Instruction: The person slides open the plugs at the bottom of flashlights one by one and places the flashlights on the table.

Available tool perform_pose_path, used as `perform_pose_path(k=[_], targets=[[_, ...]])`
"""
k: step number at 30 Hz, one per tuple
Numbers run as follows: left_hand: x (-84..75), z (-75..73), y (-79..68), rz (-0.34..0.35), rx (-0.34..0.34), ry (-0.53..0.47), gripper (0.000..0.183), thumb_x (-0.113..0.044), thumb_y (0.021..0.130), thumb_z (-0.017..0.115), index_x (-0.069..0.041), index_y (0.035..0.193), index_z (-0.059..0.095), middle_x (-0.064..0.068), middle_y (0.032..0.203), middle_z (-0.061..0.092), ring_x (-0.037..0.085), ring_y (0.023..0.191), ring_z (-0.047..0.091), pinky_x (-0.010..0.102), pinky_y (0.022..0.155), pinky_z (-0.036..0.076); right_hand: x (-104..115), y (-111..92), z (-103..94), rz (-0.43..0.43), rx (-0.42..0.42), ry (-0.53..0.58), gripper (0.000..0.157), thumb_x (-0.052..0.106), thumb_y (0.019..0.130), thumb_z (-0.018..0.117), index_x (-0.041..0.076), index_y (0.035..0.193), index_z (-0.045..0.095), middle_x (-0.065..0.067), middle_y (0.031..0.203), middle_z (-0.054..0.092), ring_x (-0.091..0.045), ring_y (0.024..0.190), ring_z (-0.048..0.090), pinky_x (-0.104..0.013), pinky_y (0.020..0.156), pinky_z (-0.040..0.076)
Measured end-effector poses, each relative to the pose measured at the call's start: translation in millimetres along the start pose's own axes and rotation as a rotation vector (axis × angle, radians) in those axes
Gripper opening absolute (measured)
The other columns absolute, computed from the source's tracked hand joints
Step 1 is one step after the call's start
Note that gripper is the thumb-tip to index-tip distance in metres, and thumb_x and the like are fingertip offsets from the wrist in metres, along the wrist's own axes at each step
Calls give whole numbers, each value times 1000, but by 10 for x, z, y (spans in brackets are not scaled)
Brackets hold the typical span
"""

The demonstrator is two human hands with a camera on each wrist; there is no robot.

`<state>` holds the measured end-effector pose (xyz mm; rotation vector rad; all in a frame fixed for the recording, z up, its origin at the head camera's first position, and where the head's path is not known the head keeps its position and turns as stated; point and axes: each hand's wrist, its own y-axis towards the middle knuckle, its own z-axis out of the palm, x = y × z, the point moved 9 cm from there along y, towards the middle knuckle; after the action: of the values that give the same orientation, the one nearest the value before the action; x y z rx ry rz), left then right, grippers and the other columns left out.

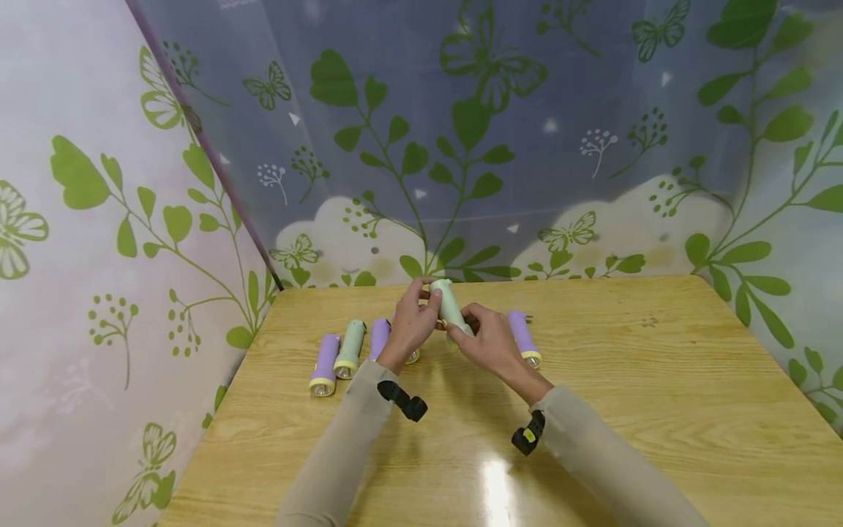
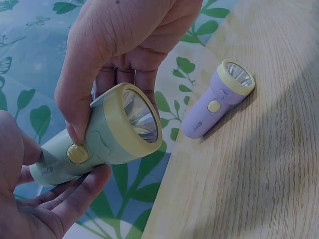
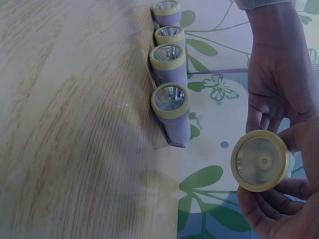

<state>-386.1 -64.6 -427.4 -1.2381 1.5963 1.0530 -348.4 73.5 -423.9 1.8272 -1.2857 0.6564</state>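
Observation:
Both hands hold one light green flashlight (image 1: 448, 301) above the table, its yellow-rimmed lens end tipped down and toward the right hand. My left hand (image 1: 413, 322) grips the tail end; in the left wrist view its fingers (image 2: 82, 194) lie along the underside of the barrel. My right hand (image 1: 490, 338) grips near the head, its thumb at the yellow switch (image 2: 78, 154) and its other fingers partly hidden behind the flashlight. The right wrist view shows the round lens (image 3: 260, 161) face on; it looks unlit.
Left of the hands, a purple flashlight (image 1: 324, 366), a green one (image 1: 350, 350) and a purple one (image 1: 379, 338) lie in a row, with another purple one (image 3: 175, 124) partly behind the left hand. One purple flashlight (image 1: 523, 337) lies to the right. Patterned curtains (image 1: 395, 146) border the wooden table (image 1: 626, 380).

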Motion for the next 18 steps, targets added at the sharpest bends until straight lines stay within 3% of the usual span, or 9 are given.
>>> perform_pose_path(k=[18], targets=[[9,4,-9,3,9,-11,32,-31,109,46,-22,139,51,16,122,58,22,84,70,36,71,63,-26,2,27,-11,2,-23,22,26,93,70,7,104,70,-9,85,75,-20,66,68,-25,56,51]])
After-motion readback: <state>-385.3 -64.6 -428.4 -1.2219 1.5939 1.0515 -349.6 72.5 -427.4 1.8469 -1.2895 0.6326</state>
